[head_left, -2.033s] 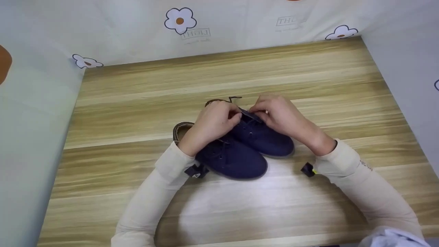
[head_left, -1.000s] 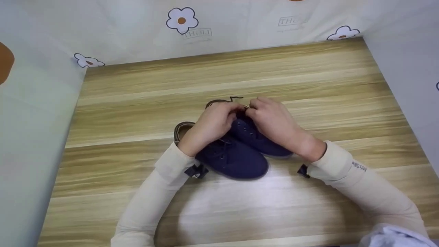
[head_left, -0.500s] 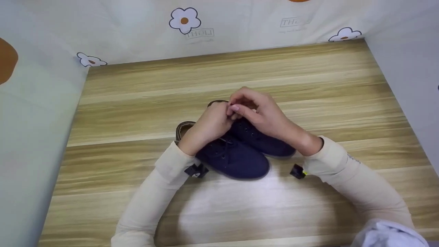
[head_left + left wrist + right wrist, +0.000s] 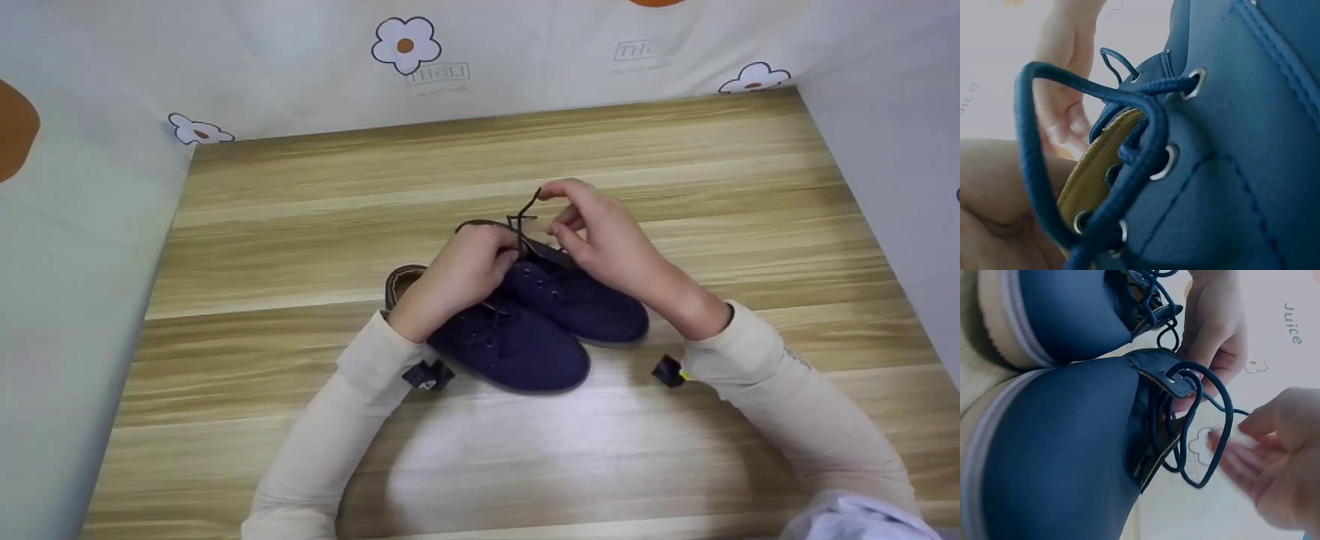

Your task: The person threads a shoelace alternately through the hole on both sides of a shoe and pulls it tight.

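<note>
Two dark navy lace-up shoes lie side by side, the near shoe (image 4: pixel 525 356) partly under the left wrist and the far shoe (image 4: pixel 600 307) between the hands. My left hand (image 4: pixel 476 259) pinches the eyelet flap of the far shoe; its thumb and fingers show at the flap's edge in the right wrist view. A dark shoelace (image 4: pixel 520 225) rises from there to the index fingertip of my right hand (image 4: pixel 615 232). That hand's index finger is stretched out and its thumb stands apart from it. A large loop of lace (image 4: pixel 1229 422) hangs from the top eyelet.
The shoes stand on a wood-grain table (image 4: pixel 315 217). Pale flower-print cloth walls (image 4: pixel 300 67) enclose its back and sides. A small black wrist device (image 4: pixel 429 375) hangs at the left cuff, and another black device (image 4: pixel 667 371) at the right cuff.
Half a second ago my right hand was over the left hand's fingertips. It has since drawn back to the right, and the lace now stands raised between the hands. The left hand keeps its place.
</note>
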A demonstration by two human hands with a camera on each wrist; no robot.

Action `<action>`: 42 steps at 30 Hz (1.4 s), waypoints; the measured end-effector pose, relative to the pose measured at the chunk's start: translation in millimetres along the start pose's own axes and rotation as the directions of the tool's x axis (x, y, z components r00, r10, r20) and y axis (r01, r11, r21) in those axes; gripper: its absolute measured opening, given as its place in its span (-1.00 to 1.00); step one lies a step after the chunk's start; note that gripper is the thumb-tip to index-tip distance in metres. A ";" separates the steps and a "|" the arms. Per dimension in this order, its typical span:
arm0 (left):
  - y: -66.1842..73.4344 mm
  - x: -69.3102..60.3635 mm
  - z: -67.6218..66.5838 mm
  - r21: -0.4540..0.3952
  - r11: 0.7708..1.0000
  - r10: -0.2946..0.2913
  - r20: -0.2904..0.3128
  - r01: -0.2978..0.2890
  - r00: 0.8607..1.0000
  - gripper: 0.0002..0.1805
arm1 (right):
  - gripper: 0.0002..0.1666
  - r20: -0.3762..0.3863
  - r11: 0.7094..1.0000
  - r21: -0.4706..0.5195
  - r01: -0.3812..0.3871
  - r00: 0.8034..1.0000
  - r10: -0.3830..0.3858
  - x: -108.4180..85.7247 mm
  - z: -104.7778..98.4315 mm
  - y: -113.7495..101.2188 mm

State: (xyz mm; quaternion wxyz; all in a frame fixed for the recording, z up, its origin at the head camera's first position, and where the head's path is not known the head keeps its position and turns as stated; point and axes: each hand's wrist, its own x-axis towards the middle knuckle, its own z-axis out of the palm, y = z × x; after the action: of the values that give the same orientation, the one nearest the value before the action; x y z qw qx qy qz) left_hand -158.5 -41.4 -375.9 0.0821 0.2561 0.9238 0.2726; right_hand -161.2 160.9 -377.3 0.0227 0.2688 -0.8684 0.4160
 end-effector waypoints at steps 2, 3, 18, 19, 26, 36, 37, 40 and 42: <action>0.0 0.1 0.0 0.006 1.000 -0.002 0.002 0.002 1.000 -0.82 | -0.70 0.024 0.998 -0.069 0.001 1.000 0.001 -4.4 -1.9 3.9; 0.1 0.2 0.1 0.008 1.000 -0.001 0.002 0.001 1.000 -0.82 | -0.75 0.043 0.995 -0.100 0.018 0.999 -0.014 -6.5 -2.5 5.3; -0.1 0.9 1.5 -0.004 0.999 0.043 -0.002 -0.043 0.999 -0.81 | -0.91 0.227 0.615 -0.691 0.380 0.922 -0.314 -10.3 7.6 -8.8; -0.4 0.9 1.7 -0.007 0.999 0.038 -0.001 -0.038 0.999 -0.81 | -0.91 0.237 0.580 -0.720 0.381 0.921 -0.310 -9.7 7.9 -9.0; -1.1 0.8 2.3 -0.004 1.000 0.004 0.007 -0.004 1.000 -0.80 | -0.86 0.233 0.653 -0.664 0.364 0.931 -0.282 -8.8 12.7 -0.4; -1.3 -2.1 4.3 0.005 1.000 -0.008 -0.043 0.009 0.999 -0.77 | -0.86 -0.033 0.984 0.037 0.176 0.984 -0.175 12.0 8.1 -22.8; -1.7 -2.4 5.0 0.010 1.000 0.001 -0.055 -0.001 0.998 -0.75 | -0.85 -0.041 0.982 0.080 0.170 0.985 -0.167 14.4 8.5 -26.8; -2.1 -3.7 6.3 0.015 0.999 0.033 -0.076 -0.032 0.997 -0.67 | -0.85 -0.057 0.973 0.155 0.173 0.984 -0.166 19.7 9.4 -35.7; -1.9 -3.9 6.4 0.018 0.999 0.046 -0.081 -0.045 0.996 -0.64 | -0.85 -0.054 0.972 0.162 0.172 0.985 -0.166 21.3 9.4 -36.8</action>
State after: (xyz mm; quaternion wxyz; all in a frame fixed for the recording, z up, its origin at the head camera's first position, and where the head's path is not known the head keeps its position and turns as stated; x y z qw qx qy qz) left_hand -154.1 -41.8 -382.2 0.0364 0.2665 0.9224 0.2773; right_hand -159.8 125.7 -351.7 0.0528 0.3345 -0.8041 0.4886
